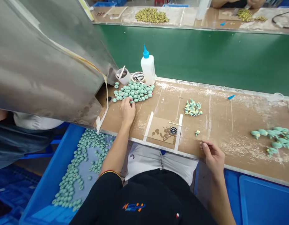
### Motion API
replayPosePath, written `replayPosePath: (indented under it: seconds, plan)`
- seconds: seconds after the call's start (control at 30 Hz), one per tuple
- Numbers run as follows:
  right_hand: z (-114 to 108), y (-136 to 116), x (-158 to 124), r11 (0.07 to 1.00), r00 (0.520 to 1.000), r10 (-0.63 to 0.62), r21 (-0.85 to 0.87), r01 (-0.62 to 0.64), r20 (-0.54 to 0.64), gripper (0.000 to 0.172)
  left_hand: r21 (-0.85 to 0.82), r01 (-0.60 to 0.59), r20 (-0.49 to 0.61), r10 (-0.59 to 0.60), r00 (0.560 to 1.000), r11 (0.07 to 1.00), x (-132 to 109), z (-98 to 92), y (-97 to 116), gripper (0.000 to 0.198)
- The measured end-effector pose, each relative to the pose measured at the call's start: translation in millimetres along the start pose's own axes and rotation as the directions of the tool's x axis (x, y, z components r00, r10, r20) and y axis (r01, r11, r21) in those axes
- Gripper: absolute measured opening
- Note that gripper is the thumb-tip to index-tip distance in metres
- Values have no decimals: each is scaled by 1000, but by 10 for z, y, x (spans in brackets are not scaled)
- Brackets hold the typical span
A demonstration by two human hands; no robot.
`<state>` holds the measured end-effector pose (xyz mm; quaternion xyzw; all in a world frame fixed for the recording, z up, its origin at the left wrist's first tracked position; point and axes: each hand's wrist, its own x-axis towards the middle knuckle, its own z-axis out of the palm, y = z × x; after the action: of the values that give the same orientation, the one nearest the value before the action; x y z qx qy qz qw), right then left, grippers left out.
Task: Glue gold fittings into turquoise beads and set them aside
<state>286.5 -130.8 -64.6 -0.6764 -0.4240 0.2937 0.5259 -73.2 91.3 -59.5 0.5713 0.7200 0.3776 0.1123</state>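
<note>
My left hand (128, 112) is at the front of a pile of pale green round pieces (135, 90), its fingertips closed on one green piece (131, 101). Some pieces in the pile show a dark hole. Over the bench's front edge, my right hand (213, 156) has its fingers loosely curled, thumb slightly apart, with nothing visible between them. Just beyond it lies a small green-and-yellow piece (197, 133). A heap of similar small pieces (193, 107) sits farther back. Joined green pieces with yellow ends (276, 137) lie at the right.
A white bottle with blue nozzle (148, 68) stands behind the pile, beside a small cup (123, 76). Taped cardboard (156, 132) bears a dark round blob (173, 130) and a thin stick (175, 124). A metal panel (52, 62) borders the left. A blue bin (44, 182) holds more green pieces.
</note>
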Motion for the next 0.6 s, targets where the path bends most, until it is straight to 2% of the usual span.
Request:
replayPosePath:
  seconds: [0.13,0.3,0.47,0.6]
  plan:
    - [29,64,154,998,998,14,-57,-18,-67,41,11,-32,47,32,998,999,-16,-36,-46,11]
    - [139,89,229,990,982,7,-136,-33,-188,39,7,-65,47,65,997,998,-80,-75,-116,11]
    - [213,80,239,964,978,-101,-262,50,-184,34,-80,-98,51,102,993,992,-172,-110,-129,13]
    - [271,64,314,936,978,-126,-346,61,-169,37,-166,-92,16,96,995,982,-206,-124,-149,19]
